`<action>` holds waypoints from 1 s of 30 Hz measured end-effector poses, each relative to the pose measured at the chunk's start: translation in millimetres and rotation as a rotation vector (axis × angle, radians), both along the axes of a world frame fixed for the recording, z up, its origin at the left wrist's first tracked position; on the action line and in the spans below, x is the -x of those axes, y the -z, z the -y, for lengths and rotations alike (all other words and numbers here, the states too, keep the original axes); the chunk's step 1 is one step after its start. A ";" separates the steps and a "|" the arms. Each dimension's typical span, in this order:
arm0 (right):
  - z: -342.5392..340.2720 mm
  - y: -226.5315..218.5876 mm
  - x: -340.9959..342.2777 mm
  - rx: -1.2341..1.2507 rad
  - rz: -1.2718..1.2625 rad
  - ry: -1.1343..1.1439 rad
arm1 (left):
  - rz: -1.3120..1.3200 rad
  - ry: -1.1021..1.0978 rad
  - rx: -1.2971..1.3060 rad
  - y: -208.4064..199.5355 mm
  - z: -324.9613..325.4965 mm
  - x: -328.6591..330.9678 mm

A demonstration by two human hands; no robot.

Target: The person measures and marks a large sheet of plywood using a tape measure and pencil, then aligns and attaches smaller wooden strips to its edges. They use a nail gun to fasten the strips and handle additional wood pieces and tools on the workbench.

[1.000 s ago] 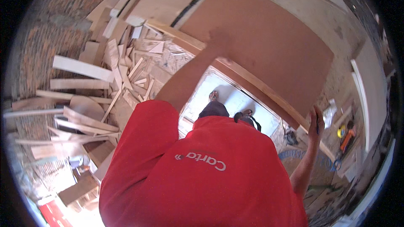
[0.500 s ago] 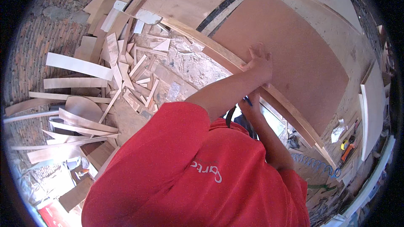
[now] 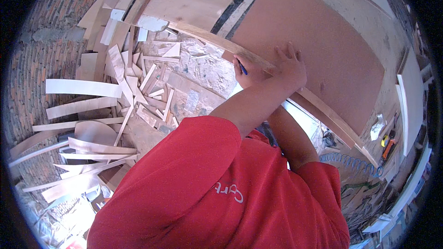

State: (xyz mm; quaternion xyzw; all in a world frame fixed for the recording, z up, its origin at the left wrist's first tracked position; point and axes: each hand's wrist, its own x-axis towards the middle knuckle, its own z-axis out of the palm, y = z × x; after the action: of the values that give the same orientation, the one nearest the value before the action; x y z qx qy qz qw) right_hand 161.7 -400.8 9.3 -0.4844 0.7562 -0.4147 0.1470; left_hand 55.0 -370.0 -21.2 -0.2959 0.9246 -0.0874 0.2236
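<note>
My left hand (image 3: 293, 69) lies on a brown sheet panel (image 3: 318, 55) close to its near edge, fingers spread. A long wooden strip (image 3: 332, 124) runs along that edge. Crossing under my left forearm, my right arm brings my right hand (image 3: 249, 74) to the near side of the strip, left of my left hand. My right hand is closed around a blue pen (image 3: 242, 68), whose tip I cannot make out.
Many offcuts (image 3: 127, 80) and curved wood strips (image 3: 85, 103) lie at the left by a brick wall (image 3: 27, 64). At the right are a coiled blue hose (image 3: 350, 163), a yellow tape measure (image 3: 384, 141), an orange-handled tool (image 3: 387, 150) and a leaning pale board (image 3: 410, 110).
My right hand has moved left and forward from beneath my left forearm, with the pen in it. My left hand remains on the panel, and the whole view has shifted slightly.
</note>
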 end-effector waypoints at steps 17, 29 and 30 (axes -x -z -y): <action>-299.4 3.0 132.9 -0.080 0.137 0.564 | -0.111 0.010 -0.456 -44.6 30.3 3.2; -494.0 -17.5 235.5 -0.170 0.577 0.938 | 0.165 0.229 -0.325 -62.1 27.8 22.8; -493.3 -16.4 234.9 -0.208 0.502 0.912 | 0.151 0.246 -0.297 -60.7 28.3 20.4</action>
State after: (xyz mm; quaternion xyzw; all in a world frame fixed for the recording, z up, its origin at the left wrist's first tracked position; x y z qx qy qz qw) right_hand -73.1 92.5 25.7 0.0250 0.8688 -0.4624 0.1754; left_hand 34.6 -398.4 39.5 -0.1369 0.9371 0.0015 0.3210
